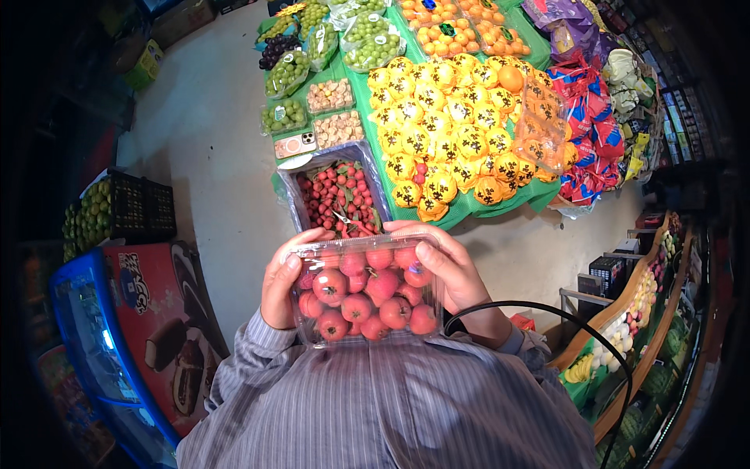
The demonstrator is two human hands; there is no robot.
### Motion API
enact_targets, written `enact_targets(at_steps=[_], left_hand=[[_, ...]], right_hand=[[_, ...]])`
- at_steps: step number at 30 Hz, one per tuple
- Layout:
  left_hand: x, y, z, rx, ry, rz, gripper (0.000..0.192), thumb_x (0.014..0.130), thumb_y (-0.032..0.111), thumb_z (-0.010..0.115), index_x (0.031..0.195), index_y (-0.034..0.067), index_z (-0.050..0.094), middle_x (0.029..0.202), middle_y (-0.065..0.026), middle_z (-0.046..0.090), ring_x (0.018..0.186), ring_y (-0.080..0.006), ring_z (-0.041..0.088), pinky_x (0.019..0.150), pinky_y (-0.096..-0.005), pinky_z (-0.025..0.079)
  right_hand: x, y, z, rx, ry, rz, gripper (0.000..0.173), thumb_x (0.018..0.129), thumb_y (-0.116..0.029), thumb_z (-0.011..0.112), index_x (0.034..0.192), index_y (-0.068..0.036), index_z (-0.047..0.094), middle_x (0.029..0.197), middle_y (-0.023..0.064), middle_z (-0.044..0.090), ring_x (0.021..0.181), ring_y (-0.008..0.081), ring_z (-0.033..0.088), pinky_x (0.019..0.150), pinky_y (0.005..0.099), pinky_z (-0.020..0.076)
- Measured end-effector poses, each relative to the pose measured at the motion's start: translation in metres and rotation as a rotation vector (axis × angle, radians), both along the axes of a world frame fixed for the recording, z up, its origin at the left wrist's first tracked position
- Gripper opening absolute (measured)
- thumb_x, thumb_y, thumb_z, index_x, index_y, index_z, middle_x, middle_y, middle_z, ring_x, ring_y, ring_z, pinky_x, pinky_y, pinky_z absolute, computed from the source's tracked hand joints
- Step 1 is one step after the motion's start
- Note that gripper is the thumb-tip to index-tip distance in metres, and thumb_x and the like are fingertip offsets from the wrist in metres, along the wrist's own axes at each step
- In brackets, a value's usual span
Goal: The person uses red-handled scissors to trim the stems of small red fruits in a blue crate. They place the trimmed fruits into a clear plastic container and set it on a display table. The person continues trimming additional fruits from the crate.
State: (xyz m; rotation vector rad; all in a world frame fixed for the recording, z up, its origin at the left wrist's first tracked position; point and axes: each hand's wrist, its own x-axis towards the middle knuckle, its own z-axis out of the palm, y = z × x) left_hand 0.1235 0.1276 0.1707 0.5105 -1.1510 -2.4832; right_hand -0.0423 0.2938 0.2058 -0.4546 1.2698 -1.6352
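A clear plastic clamshell box (366,334) is held close in front of my striped shirt, filled with red hawthorn fruits (356,307). Its left end is gripped by my left hand (282,281), thumb resting on the front side. My right hand (457,275) grips the right end, with the thumb pressed near the upper right corner. Just beyond the box stands a lined crate (378,176) of small red fruits (337,193). Scissors with red handles (350,223) lie on that fruit, partly hidden by the box.
Yellow-wrapped round fruits (445,129) cover the green display cloth (527,202). A phone (295,145) lies behind the crate, near boxed grapes (283,116). On the left stand a chest freezer (135,328) and a black crate (143,205). A black cable (586,328) arcs by my right arm.
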Motion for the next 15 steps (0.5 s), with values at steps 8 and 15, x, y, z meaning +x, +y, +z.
enact_targets(at_steps=[8,15], left_hand=[[-0.017,0.001,-0.015,0.551,0.034,-0.131,0.068,0.09,0.054,0.03,0.131,0.0,0.039,0.128,-0.0196,0.048,0.115,-0.0319,0.051,0.099,-0.0427,0.041],[-0.079,0.024,-0.027,0.744,0.225,-0.208,0.069,0.09,0.054,0.031,0.133,0.001,0.036,0.134,-0.0184,0.043,0.121,-0.0329,0.046,0.102,-0.045,0.039]], right_hand=[[-0.011,-0.036,0.021,0.309,-0.048,0.001,0.028,0.093,-0.027,0.052,0.105,-0.002,0.054,0.094,0.0021,0.055,0.081,0.0086,0.053,0.072,0.0235,0.0444],[-0.07,-0.045,0.023,0.571,0.272,0.093,0.03,0.093,-0.021,0.05,0.114,0.0,0.053,0.099,0.0021,0.057,0.091,0.008,0.052,0.078,0.0237,0.0441]])
